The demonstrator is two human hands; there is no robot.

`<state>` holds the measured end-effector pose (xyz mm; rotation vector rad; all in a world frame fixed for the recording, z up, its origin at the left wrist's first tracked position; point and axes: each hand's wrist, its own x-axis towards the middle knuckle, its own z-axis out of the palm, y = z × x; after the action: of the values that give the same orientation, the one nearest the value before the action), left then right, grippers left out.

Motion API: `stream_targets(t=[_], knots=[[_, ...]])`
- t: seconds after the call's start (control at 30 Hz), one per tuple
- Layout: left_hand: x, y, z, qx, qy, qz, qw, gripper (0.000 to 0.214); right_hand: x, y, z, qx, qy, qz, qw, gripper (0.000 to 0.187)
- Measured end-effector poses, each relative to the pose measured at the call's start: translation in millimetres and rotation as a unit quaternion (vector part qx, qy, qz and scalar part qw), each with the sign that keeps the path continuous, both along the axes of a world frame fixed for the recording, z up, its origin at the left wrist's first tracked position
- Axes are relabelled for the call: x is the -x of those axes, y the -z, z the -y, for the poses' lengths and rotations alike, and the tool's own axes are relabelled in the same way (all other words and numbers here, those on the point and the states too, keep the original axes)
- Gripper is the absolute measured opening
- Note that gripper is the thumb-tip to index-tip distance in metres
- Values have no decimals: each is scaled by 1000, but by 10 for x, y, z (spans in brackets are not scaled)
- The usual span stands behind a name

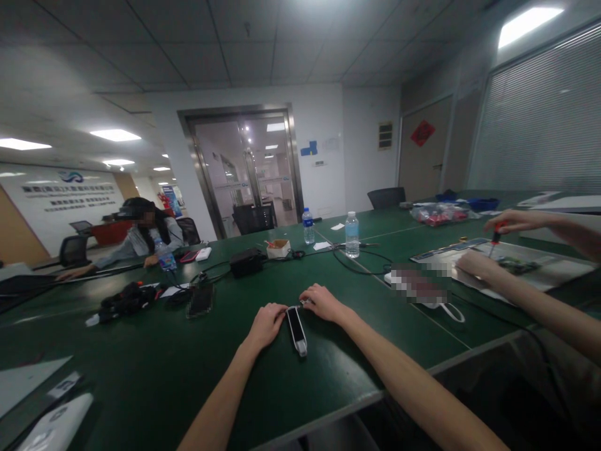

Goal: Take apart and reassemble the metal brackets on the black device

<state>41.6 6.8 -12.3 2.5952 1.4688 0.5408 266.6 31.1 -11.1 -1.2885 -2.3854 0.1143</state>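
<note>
Both arms bare, and working in close together! Slanting the right forearm (404,379) over the near edge of the tabletop (338,379), showing more length than the left forearm (225,385). Keeping the left hand (267,326) low, back upward, fingers curled and angled rightward. Bunching the right hand's (323,304) fingers leftward, near the left, slightly farther from that edge.
</note>
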Motion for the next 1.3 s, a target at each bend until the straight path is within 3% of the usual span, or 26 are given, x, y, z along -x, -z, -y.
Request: stream_targets(t=[0.17, 0.27, 0.57, 0.9, 1.3], knots=[[5, -4, 15, 15, -8, 3, 1000, 30, -344, -143, -4, 45, 132, 62, 988, 27], [10, -5, 15, 21, -9, 8, 1000, 30, -500, -139, -26, 99, 166, 85, 977, 30], [12, 8, 0, 10, -6, 3, 1000, 30, -449, -164, 30, 108, 160, 85, 978, 23], [-16, -77, 68, 22, -11, 0, 1000, 30, -431, -155, 32, 140, 231, 68, 961, 19], [19, 11, 2, 23, -8, 10, 1000, 32, -399, -165, 44, 171, 218, 66, 958, 22]])
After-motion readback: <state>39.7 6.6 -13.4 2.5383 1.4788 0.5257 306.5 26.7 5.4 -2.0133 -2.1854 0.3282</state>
